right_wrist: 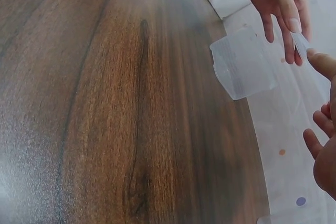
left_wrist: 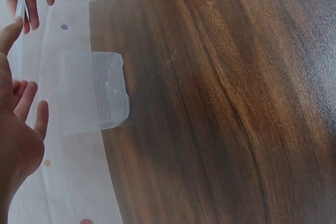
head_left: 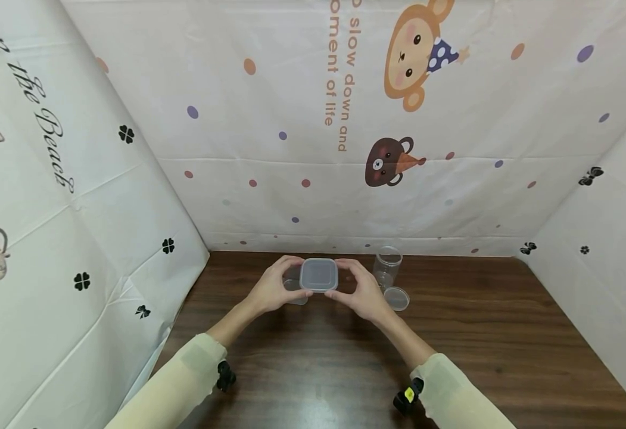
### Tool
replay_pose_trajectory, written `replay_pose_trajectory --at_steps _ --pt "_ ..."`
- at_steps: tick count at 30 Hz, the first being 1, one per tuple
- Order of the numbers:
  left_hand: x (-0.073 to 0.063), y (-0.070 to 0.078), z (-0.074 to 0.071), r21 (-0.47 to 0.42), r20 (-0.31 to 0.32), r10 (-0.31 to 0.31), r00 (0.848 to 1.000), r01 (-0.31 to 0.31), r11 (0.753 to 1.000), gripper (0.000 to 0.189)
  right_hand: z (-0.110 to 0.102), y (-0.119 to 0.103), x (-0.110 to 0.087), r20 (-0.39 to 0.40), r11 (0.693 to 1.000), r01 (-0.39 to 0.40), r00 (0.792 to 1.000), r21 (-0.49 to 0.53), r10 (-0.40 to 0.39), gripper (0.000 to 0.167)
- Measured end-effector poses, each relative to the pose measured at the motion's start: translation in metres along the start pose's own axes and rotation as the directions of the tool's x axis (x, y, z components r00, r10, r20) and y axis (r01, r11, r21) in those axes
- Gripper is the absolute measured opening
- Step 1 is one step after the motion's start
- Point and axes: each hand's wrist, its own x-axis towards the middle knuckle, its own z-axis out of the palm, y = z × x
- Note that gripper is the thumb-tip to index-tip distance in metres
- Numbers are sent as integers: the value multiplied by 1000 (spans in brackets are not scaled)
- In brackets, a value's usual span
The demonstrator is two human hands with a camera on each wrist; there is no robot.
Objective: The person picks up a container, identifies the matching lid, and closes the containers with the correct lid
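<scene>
You are facing a pale printed cloth (head_left: 270, 199), which is rising behind the table and along both sides, carrying bears, dots and lettering. Below it, the dark wooden table (head_left: 313, 369) is spreading out beneath your forearms. Your left sleeve (head_left: 184, 381) and right sleeve (head_left: 457, 393) are reaching in from the near side, and a small black device is sitting at each wrist.

Your left hand (head_left: 272, 289) and right hand (head_left: 365, 292) are meeting above the far part of the table, each one pinching an edge of a square lid (head_left: 319, 275). Your thumbs are pressing near its lower corners, your forefingers are resting along its upper part, and your other fingers are fanning out loosely.

A tall clear jar (head_left: 389, 262) is standing upright just beyond your right hand, its see-through wall showing the cloth behind. A cloudy tub (left_wrist: 100, 93) is resting near the table's far edge, behind and below your left hand; hand and lid are partly blocking it from above. You cannot tell which way up it is lying, or what it is holding.

The square lid is hanging clear of the table, its flat face tilting towards your head. A round clear lid (head_left: 396, 299) is lying just in front of the jar.
</scene>
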Motion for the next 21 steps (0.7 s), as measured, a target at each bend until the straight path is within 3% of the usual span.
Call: replay_pose_trajectory --at_steps 21 --pt "-1 -7 -4 29 4 -2 1000 2 1000 74 7 1 6 14 999 30 999 -32 -29 74"
